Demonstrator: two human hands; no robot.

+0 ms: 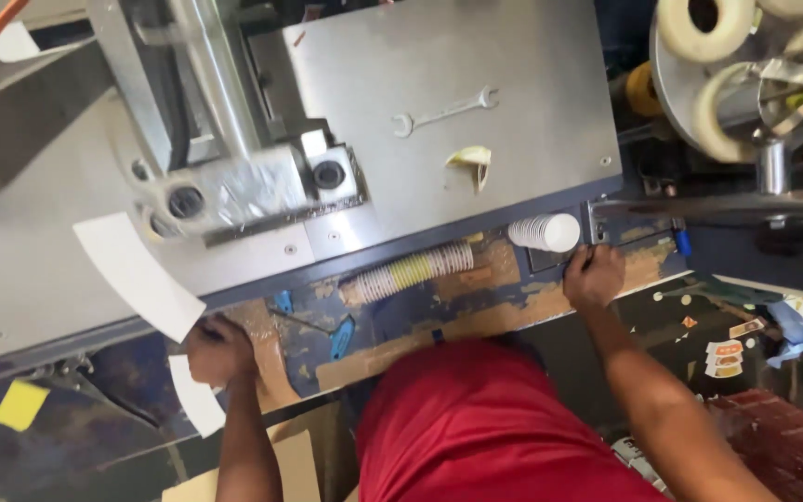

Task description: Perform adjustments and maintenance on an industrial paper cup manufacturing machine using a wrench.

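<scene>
The left hand [220, 349] is closed around a stack of curved white paper blanks [137, 274], holding it by its near end so the fan-shaped sheets reach up and left over the machine's grey metal plate [476, 65]. Another white blank [195, 395] shows just below that hand. The right hand [594, 276] rests with curled fingers on the worn blue ledge [476, 297] of the bench, just beside a short stack of white paper cups [544, 232] lying on its side; whether it grips anything I cannot tell.

Between the two hands a longer stack of printed cups [411, 272] lies on its side along the ledge. Farther off, on the metal plate, lie an open-ended spanner [445, 112] and a crumpled scrap of paper [471, 160]. A shiny forming head [253, 191] with round sockets stands over the plate, near the blanks. At far right sit large rolls [699, 28] on spindles. A yellow sheet [19, 405] lies at near left, and small printed blanks [725, 358] are scattered on the dark floor at near right. The ledge's paint is chipped and patched with brown tape.
</scene>
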